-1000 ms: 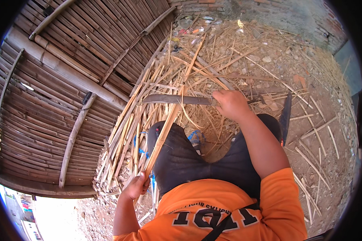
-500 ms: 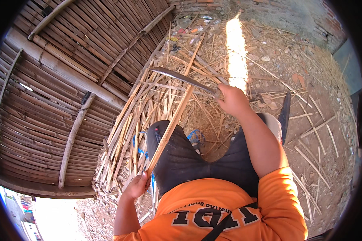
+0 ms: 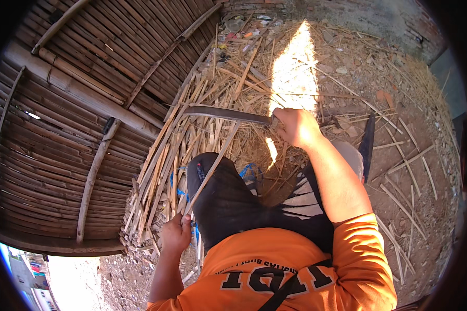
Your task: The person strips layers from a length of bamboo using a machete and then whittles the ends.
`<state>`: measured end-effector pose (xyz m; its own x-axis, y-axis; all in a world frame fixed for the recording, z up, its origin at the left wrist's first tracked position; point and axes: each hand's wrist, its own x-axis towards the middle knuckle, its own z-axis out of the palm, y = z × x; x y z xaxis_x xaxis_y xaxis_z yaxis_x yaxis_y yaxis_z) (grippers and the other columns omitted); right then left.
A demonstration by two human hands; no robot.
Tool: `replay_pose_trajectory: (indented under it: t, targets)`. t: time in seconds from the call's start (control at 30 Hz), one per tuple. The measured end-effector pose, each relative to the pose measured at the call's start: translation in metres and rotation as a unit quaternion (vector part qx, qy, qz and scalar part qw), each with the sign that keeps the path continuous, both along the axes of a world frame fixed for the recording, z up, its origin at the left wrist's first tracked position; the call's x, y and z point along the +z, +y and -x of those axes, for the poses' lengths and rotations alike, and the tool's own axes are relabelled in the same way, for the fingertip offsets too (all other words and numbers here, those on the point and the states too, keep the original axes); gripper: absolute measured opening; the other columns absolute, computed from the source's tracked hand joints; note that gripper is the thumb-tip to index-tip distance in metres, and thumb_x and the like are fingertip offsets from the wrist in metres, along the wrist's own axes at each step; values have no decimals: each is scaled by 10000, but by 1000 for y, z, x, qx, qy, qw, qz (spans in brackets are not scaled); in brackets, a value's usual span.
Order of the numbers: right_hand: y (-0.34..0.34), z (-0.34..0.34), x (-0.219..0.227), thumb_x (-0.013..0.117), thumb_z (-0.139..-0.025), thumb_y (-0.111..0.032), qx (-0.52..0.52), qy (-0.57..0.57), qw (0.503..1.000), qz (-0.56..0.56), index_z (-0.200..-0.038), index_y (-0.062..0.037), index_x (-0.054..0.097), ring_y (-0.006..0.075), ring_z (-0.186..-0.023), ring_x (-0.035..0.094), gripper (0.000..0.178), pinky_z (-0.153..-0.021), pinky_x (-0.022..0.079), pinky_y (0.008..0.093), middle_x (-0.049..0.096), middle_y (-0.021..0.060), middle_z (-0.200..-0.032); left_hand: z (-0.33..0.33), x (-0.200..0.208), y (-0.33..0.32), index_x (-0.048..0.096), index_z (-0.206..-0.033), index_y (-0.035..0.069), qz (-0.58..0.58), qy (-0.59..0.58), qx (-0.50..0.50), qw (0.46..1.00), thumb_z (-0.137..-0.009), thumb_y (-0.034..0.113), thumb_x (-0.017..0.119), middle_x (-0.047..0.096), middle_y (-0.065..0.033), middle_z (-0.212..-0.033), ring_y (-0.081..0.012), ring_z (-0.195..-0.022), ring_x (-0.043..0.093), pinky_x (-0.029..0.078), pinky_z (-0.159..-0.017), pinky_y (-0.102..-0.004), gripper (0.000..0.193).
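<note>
**Blade set on a bamboo strip, ready for a shaving stroke**

A brown woven-bamboo wall panel (image 3: 72, 129) fills the upper left of the frame. Right of it, across the centre, sprawls a loose heap of pale split bamboo strips and shavings (image 3: 228, 88) on bare earth. At the lower centre sit the person's dark-trousered knees (image 3: 228, 202), below them an orange shirt.

The long thin pale bamboo strip (image 3: 213, 166) runs diagonally from the lower centre up toward the middle. The left hand (image 3: 176, 234) is closed around its lower end, beside the left knee. The right hand (image 3: 294, 127), at the centre right, is clenched on the handle of a long dark curved metal knife (image 3: 225, 113); the blade reaches leftward and crosses the strip's upper end, seemingly touching it.

The step looks like trimming or splitting the strip. The next move, by my judgement, calls for a firm left grip and a blade angle kept shallow, clear of knee and fingers.
</note>
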<state>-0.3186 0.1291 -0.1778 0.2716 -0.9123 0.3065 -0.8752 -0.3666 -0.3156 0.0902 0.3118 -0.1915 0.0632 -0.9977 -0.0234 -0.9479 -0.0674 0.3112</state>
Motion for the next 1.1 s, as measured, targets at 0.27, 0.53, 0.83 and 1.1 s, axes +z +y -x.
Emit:
replay_pose_trajectory:
  t: [0.27, 0.53, 0.83, 1.1]
  targets:
    - [-4, -13, -18, 737, -760, -171, 62, 41, 997, 16, -977, -105, 595, 355, -815, 668, 268, -725, 535, 475, 643, 109, -802, 0, -8, -3, 591, -798, 12, -12, -8, -13, 1000, -1009, 532, 467, 607, -273, -670, -498, -687, 618, 459, -609, -556, 575]
    - [-26, 14, -15, 736, -845, -260, -132, -129, 983, -13, -1061, -69, 611, 411, -889, 681, 314, -773, 537, 484, 691, 212, -850, -12, -3, 7, 604, -795, 7, -2, 80, 13, 997, -1027, 520, 431, 586, -246, -638, -472, -648, 609, 451, -576, -505, 589]
    - [0, -5, -11, 727, -762, -186, 42, -48, 996, 66, -1077, -121, 589, 355, -871, 678, 349, -751, 557, 462, 679, 118, -922, -24, -24, 2, 586, -777, 3, -48, 145, -2, 988, -1055, 476, 412, 557, -189, -612, -357, -592, 578, 442, -577, -459, 576]
    - [-8, 8, -6, 737, -749, -140, -40, -107, 990, 80, -1024, -102, 601, 355, -851, 674, 309, -716, 539, 473, 671, 119, -887, -23, -9, 10, 525, -738, 24, -146, 270, -37, 951, -1068, 529, 354, 480, -16, -610, -136, -600, 427, 373, -556, -347, 628]
